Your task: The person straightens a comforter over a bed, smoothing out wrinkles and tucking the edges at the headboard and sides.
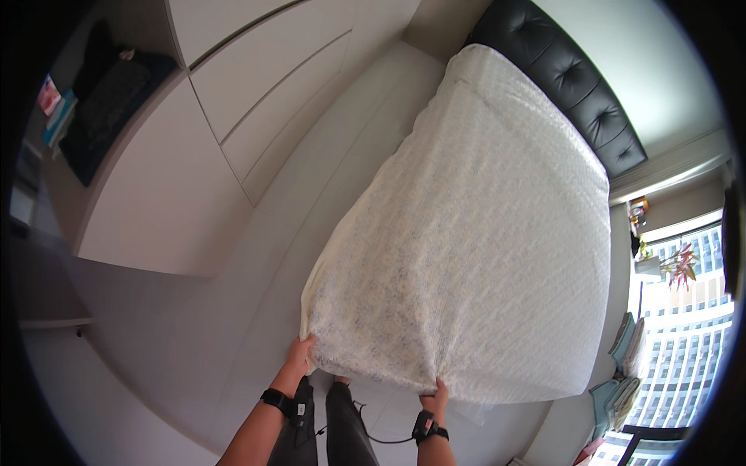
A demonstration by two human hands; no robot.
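Note:
A pale bed sheet with a fine floral print (466,244) lies over a bed, its near edge lifted and pulled towards me. My left hand (302,352) grips the sheet's near left corner, fingers closed on the cloth. Further right along the same edge, my right hand (434,398) pinches the hem, and folds fan out from that point across the sheet. Both wrists wear black straps with small devices. The mattress beneath is hidden by the cloth.
A black tufted headboard (574,76) stands at the bed's far end. White cabinets (157,186) line the left, beyond the tiled floor (274,262). At the right, folded textiles (623,396) and a potted plant (650,266) sit by the window. A black cable (387,441) hangs near my legs.

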